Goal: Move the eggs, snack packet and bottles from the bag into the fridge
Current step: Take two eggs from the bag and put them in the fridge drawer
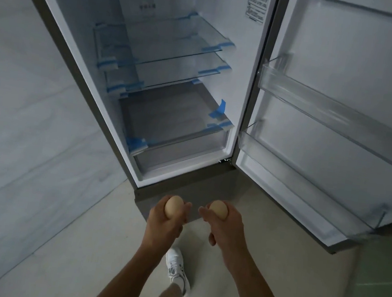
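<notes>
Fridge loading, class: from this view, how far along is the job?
Done: the fridge stands open; no task item shows on the glass shelves or door bins. In hand: the left grip holds the left egg, the right grip the right egg. Left: setting both eggs inside; bag, snack packet and bottles are out of view.

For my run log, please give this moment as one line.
stage: at open fridge | left hand: grips left egg | right hand: grips right egg | bag: not in view
</notes>
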Motion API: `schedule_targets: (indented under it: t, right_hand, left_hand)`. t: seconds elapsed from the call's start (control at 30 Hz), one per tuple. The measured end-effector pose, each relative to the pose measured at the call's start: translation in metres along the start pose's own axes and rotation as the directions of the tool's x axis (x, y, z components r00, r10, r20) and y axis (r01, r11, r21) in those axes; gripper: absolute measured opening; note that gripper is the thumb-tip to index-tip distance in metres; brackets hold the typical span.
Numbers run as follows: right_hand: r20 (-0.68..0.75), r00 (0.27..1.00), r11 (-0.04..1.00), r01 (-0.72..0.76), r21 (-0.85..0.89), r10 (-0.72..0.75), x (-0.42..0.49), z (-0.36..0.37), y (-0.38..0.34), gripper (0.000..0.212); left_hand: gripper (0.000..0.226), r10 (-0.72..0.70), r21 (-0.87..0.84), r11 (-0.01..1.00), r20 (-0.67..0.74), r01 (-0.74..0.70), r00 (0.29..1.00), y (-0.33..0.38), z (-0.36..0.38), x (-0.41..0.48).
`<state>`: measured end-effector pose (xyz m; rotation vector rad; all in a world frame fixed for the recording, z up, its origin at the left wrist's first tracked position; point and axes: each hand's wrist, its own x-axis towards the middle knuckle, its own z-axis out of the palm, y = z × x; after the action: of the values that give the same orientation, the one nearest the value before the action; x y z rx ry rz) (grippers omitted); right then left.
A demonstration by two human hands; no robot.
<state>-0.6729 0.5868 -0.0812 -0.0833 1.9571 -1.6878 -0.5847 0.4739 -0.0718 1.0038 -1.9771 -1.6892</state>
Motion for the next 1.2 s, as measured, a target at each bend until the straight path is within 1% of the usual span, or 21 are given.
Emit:
schedule_targets:
  t: [0.17, 0.27, 0.37, 0.43, 0.5, 0.6, 0.73, 0.83, 1.0, 1.1, 1.2]
  right_hand:
    - [0.033, 0.999, 1.0, -0.015, -0.027, 0.016, 0.043, 0.018, -0.016, 0.023]
    - [0.043, 0.999, 0.999, -0.013, -0.047, 0.015, 0.074, 0.035, -0.035, 0.022]
    - [0.039, 0.999, 0.999, -0.013, -0.034, 0.014, 0.113, 0.053, -0.058, 0.019]
    - [0.032, 0.999, 0.999, -0.007, -0.049, 0.008, 0.139, 0.067, -0.072, 0.019]
    - [0.026, 1.0, 0.998, -0.008, -0.067, 0.01, 0.166, 0.081, -0.084, 0.021]
    - [0.047, 0.999, 0.998, -0.013, -0.062, 0.016, 0.19, 0.096, -0.095, 0.02]
    - [0.068, 0.997, 0.997, -0.036, -0.075, 0.041, 0.218, 0.111, -0.1, 0.014]
    - [0.106, 0.993, 0.996, -0.041, -0.082, 0.05, 0.244, 0.114, -0.101, 0.01]
    - [0.198, 0.978, 0.996, -0.044, -0.083, 0.06, 0.284, 0.119, -0.096, 0.01]
    - [0.219, 0.976, 0.995, 0.025, -0.101, -0.002, 0.308, 0.12, -0.085, 0.015]
    - [0.208, 0.975, 0.97, 0.117, -0.212, -0.072, 0.332, 0.122, -0.069, 0.029]
  left_hand:
    - [0.014, -0.004, -0.034, 0.999, -0.009, 0.003, 1.0, 0.004, -0.004, 0.045]
    - [0.011, -0.019, -0.086, 0.996, -0.037, 0.015, 0.999, 0.01, -0.006, 0.082]
    - [0.019, -0.059, -0.136, 0.989, -0.058, 0.051, 0.997, 0.018, -0.01, 0.125]
    - [0.024, -0.073, -0.134, 0.989, -0.074, 0.063, 0.995, 0.019, -0.014, 0.152]
    - [0.026, -0.089, -0.125, 0.989, -0.085, 0.078, 0.992, 0.019, -0.019, 0.18]
    - [0.027, -0.109, -0.14, 0.985, -0.059, 0.1, 0.992, 0.019, -0.023, 0.206]
    - [0.025, -0.203, -0.227, 0.955, -0.028, 0.192, 0.979, 0.015, -0.025, 0.236]
    - [0.025, -0.208, -0.163, 0.967, -0.077, 0.194, 0.975, 0.011, -0.023, 0.261]
    - [0.035, -0.207, -0.027, 0.978, -0.162, 0.205, 0.965, -0.002, -0.019, 0.293]
    - [0.036, -0.204, 0.018, 0.976, -0.244, 0.215, 0.948, -0.009, -0.014, 0.308]
    - [0.035, -0.203, 0.066, 0.969, -0.34, 0.239, 0.918, -0.015, -0.008, 0.323]
